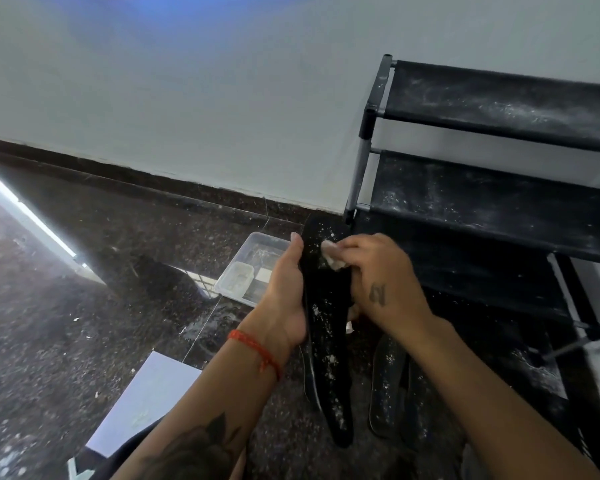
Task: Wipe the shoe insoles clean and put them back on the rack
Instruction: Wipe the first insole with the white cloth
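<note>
A long black insole (326, 344), speckled with white dust, is held up over the floor. My left hand (286, 289) grips its left edge near the middle. My right hand (378, 278) pinches a small white wipe (331, 256) and presses it on the insole's upper part. Another dusty black insole (387, 382) lies on the floor just to the right, below my right wrist. The black shoe rack (492, 188) stands at the right against the wall, its fabric shelves dusted white.
A clear plastic tray (253, 247) with a smaller container inside sits on the dark speckled floor left of my hands. A white sheet (146, 403) lies at lower left. The pale wall runs behind everything.
</note>
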A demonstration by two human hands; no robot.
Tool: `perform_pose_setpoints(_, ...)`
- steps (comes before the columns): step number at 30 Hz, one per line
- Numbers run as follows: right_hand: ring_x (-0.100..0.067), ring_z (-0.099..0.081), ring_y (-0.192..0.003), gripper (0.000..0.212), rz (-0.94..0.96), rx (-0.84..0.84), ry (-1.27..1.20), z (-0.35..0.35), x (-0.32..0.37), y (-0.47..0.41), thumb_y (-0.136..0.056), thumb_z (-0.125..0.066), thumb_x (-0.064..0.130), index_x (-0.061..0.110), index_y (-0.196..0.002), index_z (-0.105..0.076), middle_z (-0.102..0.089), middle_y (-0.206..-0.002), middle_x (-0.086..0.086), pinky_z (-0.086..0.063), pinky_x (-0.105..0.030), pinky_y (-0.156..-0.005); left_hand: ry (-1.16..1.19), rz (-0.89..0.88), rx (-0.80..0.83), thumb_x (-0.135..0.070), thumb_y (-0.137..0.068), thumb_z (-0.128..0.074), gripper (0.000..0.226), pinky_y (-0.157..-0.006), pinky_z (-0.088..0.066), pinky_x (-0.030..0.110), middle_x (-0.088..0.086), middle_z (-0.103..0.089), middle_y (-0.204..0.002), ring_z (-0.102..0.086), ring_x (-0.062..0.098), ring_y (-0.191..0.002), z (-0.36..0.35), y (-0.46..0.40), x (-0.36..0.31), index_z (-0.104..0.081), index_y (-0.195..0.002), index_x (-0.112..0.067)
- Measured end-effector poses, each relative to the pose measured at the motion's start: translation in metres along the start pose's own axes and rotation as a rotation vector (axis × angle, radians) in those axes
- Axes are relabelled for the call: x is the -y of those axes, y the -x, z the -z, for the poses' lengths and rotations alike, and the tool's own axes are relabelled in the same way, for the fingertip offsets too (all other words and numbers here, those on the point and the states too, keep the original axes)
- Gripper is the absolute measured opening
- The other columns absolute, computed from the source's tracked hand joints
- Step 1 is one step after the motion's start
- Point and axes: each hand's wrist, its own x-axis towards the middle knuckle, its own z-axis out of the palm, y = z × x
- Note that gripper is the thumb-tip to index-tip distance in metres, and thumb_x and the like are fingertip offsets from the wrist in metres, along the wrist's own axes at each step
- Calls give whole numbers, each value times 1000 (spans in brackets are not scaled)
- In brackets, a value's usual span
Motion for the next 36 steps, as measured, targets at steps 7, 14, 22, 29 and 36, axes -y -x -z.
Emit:
perform_pose_setpoints(7, -17, -58, -91, 31, -15, -195, -139, 13, 11, 4, -82, -55, 0, 14, -105, -71, -69, -99, -2, -45, -23, -83, -44, 12, 23, -52, -97, -29, 72, -67, -51, 26, 11, -66, -67, -64, 21, -62, -11, 9, 2, -72, -60, -8)
perform_pose_setpoints(14, -12, -44, -91, 34, -18, 3, 115, 11, -12, 3, -83, -63, 7, 20, -114, -65, -66, -104, 2, -30, -23, -73, -11, 32, 13, -61, -95, -26, 73, -77, -49, 41, 15, -70, -76, -67, 27, -66, -12, 9, 3, -72, -81, -6)
perform_pose_setpoints(22, -23, -55, -91, 33, 108, -133, -35, 2, 14, 4, -89, -43, 10, 9, -113, -67, -67, -100, -6, -35, -18, -78, -128, -93, 12, -32, -104, -22, 82, -42, -45, 17, 0, -56, -42, -56, 9, -36, -22, 15, 2, -61, -33, -18)
perform_pose_setpoints(29, -21, -48, -110, 30, -110, -64, 70, 13, -23, -8, -93, -49, 8, 12, -121, -60, -60, -113, -6, -27, -17, -86, -76, 37, 73, -51, -99, -29, 64, -79, -46, 44, 13, -70, -77, -68, 26, -65, -9, 6, 0, -71, -79, -8)
perform_pose_setpoints(36, -20, -51, -103, 41, 114, -89, -40, -2, 13, -2, -90, -35, 20, 9, -119, -63, -64, -111, -4, -34, -17, -89, -130, -59, -5, -42, -101, -34, 56, -47, -52, 21, 7, -66, -58, -66, 17, -50, -12, 5, 3, -68, -69, -11)
